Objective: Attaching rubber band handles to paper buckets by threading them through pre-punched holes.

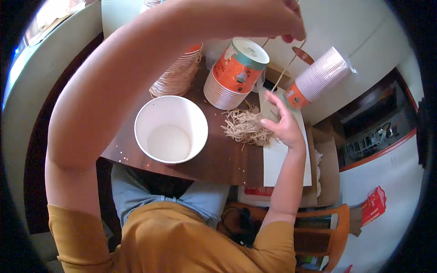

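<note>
My left arm reaches across the top of the view. At the upper right my left hand is closed on a thin strand of twine, its fingertips partly cut off by the frame edge. A reddish-brown oval piece hangs by the strand. Below it, my right hand has thumb and forefinger apart, the forefinger near the strand's lower end. Beside that hand lies a loose heap of tan twine pieces. A large white paper bucket stands with its mouth up to the left of the heap.
Behind are a stack of upturned orange-and-green paper buckets, a twine-wrapped stack partly behind my left arm, and a leaning plastic-wrapped stack. A white board lies at the table's right edge, by a cardboard box and a wooden chair.
</note>
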{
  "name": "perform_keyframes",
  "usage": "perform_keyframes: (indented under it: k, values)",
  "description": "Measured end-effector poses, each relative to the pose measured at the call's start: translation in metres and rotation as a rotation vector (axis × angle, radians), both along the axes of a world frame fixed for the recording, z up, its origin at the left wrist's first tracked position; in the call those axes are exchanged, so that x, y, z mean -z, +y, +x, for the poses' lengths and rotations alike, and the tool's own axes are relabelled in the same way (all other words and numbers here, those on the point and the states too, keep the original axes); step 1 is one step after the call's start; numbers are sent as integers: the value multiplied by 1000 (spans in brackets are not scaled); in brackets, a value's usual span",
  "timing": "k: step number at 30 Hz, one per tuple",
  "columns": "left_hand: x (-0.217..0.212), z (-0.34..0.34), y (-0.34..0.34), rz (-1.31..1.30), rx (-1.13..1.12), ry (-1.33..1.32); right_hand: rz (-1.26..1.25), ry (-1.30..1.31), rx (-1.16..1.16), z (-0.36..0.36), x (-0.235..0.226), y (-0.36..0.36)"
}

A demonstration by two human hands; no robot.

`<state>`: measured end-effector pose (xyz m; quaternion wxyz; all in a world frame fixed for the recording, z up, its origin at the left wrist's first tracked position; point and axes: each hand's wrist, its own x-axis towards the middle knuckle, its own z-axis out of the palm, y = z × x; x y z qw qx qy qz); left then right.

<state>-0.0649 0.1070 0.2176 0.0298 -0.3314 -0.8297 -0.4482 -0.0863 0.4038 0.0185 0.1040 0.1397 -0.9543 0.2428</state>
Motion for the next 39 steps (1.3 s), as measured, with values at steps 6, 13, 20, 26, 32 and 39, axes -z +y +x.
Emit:
perform_keyframes:
  k: [6, 13, 20, 26, 32, 39]
  values:
    - [-21, 8, 4, 74, 6, 88, -210, -725, -484, -11, 33, -65]
    - [-32, 14, 25, 46, -36, 262, -87, -186, -327, 9, 4, -26]
    - [-12, -6, 32, -13, 5, 282, -541, -578, -531, 8, 56, -93]
    - [5, -3, 21, -147, 81, 335, -144, -349, 73, -39, 119, 30]
    - [19, -7, -16, -308, 43, 359, 520, -77, 115, 26, -10, -8]
    - [33, 36, -16, -333, 100, 216, -1178, -237, -736, 65, -80, -127]
